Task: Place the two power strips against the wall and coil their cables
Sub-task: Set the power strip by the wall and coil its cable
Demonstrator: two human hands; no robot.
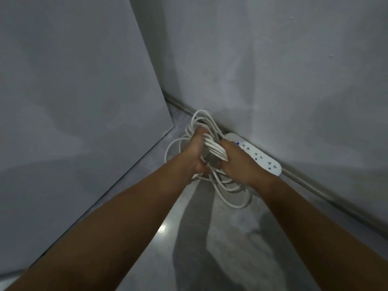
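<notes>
A white power strip [260, 157] lies flat on the grey floor, its long side against the base of the wall. Its white cable [228, 192] is gathered in several loops. My left hand [196, 152] and my right hand [239, 162] both grip the bundle of loops just above the floor, to the left of the strip. Some loops stick out past my hands toward the corner, others sag onto the floor below my right wrist. Only one power strip shows in view.
A large grey panel [79, 114] stands on the left and meets the floor along a diagonal edge. The grey wall [283, 70] rises on the right with a skirting [327, 193] at its foot. Glossy floor [231, 248] lies between my forearms.
</notes>
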